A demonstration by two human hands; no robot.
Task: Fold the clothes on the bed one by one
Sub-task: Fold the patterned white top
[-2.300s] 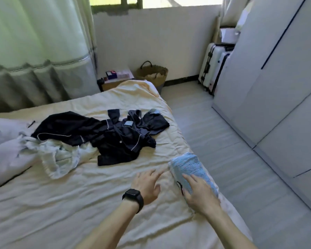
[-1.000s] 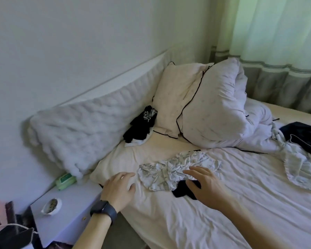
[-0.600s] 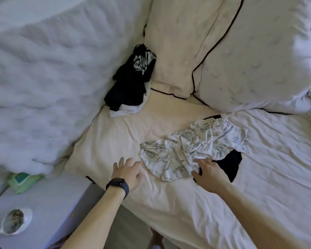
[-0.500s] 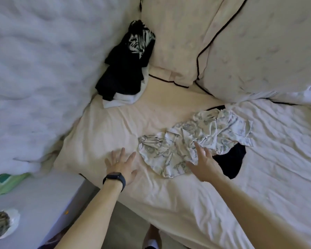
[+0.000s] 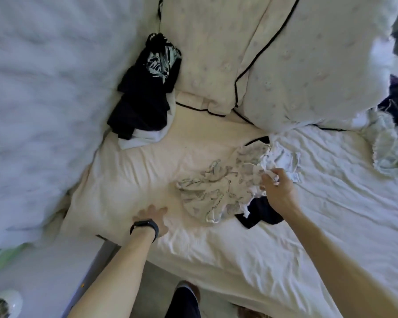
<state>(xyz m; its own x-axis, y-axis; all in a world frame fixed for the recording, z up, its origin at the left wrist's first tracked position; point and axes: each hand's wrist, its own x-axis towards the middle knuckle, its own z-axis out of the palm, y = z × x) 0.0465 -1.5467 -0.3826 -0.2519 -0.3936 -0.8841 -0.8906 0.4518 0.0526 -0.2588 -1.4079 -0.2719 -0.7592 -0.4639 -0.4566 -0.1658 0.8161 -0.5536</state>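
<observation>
The bed [image 5: 239, 253] carries everything, and my landmark on it is the crumpled printed garment [image 5: 214, 196], the piece I am about to fold, near the edge in front of me. Beyond it stand two pillows [image 5: 308, 76]. Beyond it to the left, a black pile [image 5: 143, 99] leans at the headboard. A black piece [image 5: 262, 216] lies partly under the garment's near right side, touching it.

My right hand [image 5: 277, 191] pinches a bunch of cloth at the garment's right end. My left hand [image 5: 152, 216] rests flat on the sheet to its left, fingers straight.

If I lift now, I judge the black piece may drag along, caught in the folds. The bunched grip may also bring the garment up twisted.

The only container is a small bowl [image 5: 2, 304] on the desk [image 5: 44, 271], well left of the garment. Its contents are too blurred to tell.
</observation>
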